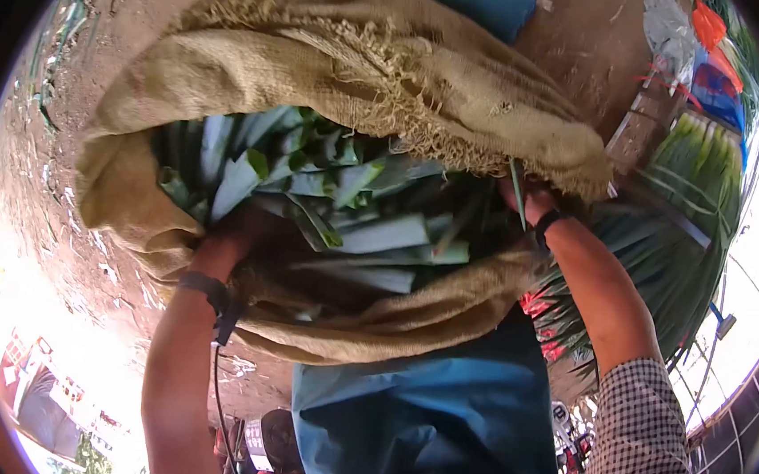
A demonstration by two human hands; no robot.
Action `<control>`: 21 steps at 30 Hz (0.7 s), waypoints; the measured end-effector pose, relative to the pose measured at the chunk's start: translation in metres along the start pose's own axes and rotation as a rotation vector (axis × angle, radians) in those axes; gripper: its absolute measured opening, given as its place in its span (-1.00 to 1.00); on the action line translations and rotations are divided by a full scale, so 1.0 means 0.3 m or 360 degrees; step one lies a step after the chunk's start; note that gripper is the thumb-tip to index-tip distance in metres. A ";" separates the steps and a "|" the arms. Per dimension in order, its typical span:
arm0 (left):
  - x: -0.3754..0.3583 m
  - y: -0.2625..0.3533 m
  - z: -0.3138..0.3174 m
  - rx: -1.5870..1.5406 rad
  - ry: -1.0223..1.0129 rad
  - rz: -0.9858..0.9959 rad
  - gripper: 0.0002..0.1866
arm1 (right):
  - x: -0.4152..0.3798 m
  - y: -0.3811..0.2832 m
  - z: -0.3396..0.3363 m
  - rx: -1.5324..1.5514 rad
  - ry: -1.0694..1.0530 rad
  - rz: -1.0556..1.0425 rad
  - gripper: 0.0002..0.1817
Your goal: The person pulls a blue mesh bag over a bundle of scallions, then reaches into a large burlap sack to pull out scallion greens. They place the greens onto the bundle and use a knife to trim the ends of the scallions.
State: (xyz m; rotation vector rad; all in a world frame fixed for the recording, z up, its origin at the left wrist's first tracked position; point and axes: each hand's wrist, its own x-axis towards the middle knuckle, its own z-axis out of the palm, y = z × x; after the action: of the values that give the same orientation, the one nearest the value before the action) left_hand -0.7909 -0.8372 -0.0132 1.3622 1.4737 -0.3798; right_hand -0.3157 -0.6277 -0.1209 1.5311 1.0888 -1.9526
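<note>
Sack (258, 76): mouth open, cut leaves (384, 236) lying inside. Left hand (251, 231) reaches in past the near-left edge, in deep shadow; grip cannot be told. Right hand (534, 200) is at the right edge, partly under the frayed rim (458, 147); closure also unclear. Judged: sack soft, floppy, best held by the rim; leaves smooth, fairly stiff, prone to creasing, best gripped in bundles.
</note>
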 end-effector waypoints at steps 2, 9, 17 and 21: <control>0.025 -0.013 0.033 0.0105 -0.0087 -0.0136 -0.53 | -0.072 -0.020 0.072 -0.1770 0.0317 -0.0120 -0.71; -0.244 0.265 0.118 0.0215 0.0561 -0.0226 -0.49 | -0.474 -0.328 0.216 -0.1856 0.0426 -0.0317 -0.73; -0.091 0.447 0.387 -0.0623 0.0655 -0.0135 -0.19 | -0.677 -0.572 0.629 0.0085 0.0168 -0.0569 -0.65; -0.114 0.462 0.547 -0.0612 0.0720 0.0028 -0.28 | -0.342 -0.558 0.873 0.0473 0.0274 -0.0205 -0.60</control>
State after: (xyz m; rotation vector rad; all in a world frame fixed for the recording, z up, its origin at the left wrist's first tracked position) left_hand -0.6018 -0.9430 0.0038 1.1889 1.7872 0.2354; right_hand -0.5674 -0.7474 0.0506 1.8558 1.0217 -2.1816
